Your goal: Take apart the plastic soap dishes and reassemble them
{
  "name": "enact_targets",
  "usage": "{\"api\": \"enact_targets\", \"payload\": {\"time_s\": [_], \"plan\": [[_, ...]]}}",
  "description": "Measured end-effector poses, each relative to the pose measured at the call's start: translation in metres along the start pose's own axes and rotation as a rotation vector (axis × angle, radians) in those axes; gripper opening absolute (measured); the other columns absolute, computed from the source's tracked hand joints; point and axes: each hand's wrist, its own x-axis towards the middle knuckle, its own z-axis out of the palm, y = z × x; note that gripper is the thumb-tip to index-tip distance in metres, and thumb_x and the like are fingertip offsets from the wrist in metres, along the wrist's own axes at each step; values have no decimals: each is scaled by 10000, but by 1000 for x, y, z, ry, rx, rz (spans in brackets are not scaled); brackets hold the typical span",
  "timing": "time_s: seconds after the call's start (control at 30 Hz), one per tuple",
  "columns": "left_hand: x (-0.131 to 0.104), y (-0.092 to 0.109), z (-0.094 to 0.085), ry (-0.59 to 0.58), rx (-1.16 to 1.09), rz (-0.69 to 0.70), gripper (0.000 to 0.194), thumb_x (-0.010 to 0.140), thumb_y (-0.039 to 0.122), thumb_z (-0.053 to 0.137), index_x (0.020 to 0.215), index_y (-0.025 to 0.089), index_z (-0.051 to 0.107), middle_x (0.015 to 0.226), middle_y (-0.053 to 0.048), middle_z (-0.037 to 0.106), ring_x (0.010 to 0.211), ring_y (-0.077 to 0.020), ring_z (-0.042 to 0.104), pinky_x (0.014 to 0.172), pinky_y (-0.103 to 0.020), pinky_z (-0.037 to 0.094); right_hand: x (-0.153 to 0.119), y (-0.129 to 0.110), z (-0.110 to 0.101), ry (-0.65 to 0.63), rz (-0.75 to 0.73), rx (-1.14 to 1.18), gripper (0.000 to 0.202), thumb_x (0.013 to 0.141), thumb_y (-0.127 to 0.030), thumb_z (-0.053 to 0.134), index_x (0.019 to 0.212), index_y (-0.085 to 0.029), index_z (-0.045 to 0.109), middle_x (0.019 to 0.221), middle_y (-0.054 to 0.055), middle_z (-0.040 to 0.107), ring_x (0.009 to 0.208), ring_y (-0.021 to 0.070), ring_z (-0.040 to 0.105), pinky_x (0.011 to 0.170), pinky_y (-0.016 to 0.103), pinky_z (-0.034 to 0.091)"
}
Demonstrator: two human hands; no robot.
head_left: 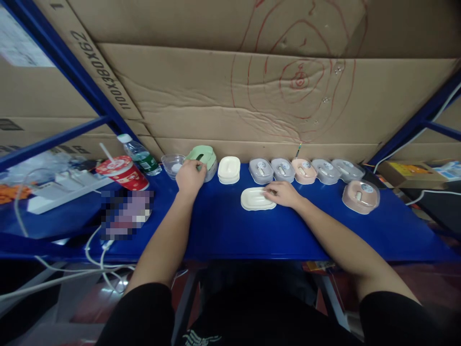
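Observation:
My left hand (191, 176) reaches over the stack of green trays (202, 153) at the back left, its fingers curled at the near edge; what they grip, if anything, is hidden. A cream oval tray (254, 199) lies in the middle of the blue table, and my right hand (283, 193) is at its right end with fingers bent together. Whether the fingers pinch the tray or something small cannot be made out. Between the hands, farther back, stand stacked cream pieces (229, 169). A clear bowl (173, 166) is left of the green stack.
Lidded grey boxes (261, 171) and a pink one (303, 171) line the back; another pink box (360, 197) sits at the right. At left are a bottle (144, 159), a red cup (126, 174), a power strip (68, 192) and cables. Cardboard stands behind the blue table (230, 235).

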Motion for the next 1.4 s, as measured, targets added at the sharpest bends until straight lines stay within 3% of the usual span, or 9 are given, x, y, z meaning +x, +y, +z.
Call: {"api": "enact_targets", "payload": {"time_s": [0.23,0.5,0.7,0.83,1.0,1.1,1.17,1.27,1.4], "plan": [[1,2,-2,72,-129,-78,232,884,363,787,1065,218,769,1228,-121,762,1207,-347,696,1048,-459,534,0,0,0,-13,25,14,236,1029,-389,655,1055,-231,828,1004,74,847,888,232,785,751,325,526],[12,-5,11,284,-369,-36,274,763,280,840,907,207,618,1017,-60,685,1026,-254,662,1013,-416,524,0,0,-3,-29,37,38,263,1029,-413,647,1069,-225,828,1027,85,840,890,227,774,774,330,536],[0,6,17,434,-562,169,335,813,264,803,964,217,508,1374,-133,620,825,-147,639,704,-303,527,-1,-6,-6,67,21,51,329,1043,-426,598,1211,-215,788,1131,101,822,883,226,763,812,359,588],[-21,24,20,332,-562,423,375,793,249,833,914,230,479,1317,-128,676,1013,-214,703,777,-329,569,-2,-7,-6,171,56,37,463,1027,-441,614,1439,-235,661,1190,112,791,858,243,750,816,413,632],[-48,40,26,115,-573,660,299,872,267,767,1092,210,572,1127,-89,776,744,-146,691,716,-299,569,-2,-1,1,319,82,77,884,984,-550,681,1717,-286,262,1422,172,682,886,282,742,749,482,670],[-60,44,27,10,-488,753,357,921,352,738,1227,187,654,916,-42,767,696,-162,691,683,-296,561,-2,0,3,367,61,90,985,971,-597,692,1743,-309,153,1511,190,628,925,304,742,773,530,681],[-66,47,27,-45,-466,768,350,980,402,689,1253,184,694,928,-50,783,740,-175,724,699,-300,577,-2,-3,0,379,30,76,967,949,-635,714,1724,-305,241,1497,185,649,991,326,750,834,552,682],[-71,53,30,-92,-494,746,335,1054,437,606,1243,195,741,1109,-91,814,981,-213,778,854,-340,629,-3,-10,-5,367,-9,45,719,949,-636,724,1546,-267,564,1358,146,752,1090,327,762,911,505,668],[-72,60,42,-205,-572,680,309,1069,424,589,1163,212,794,1214,-99,803,1162,-238,753,1051,-421,613,-2,-13,-12,295,116,-6,397,1038,-527,593,1204,-224,787,1040,87,846,900,255,786,820,386,622]]}}
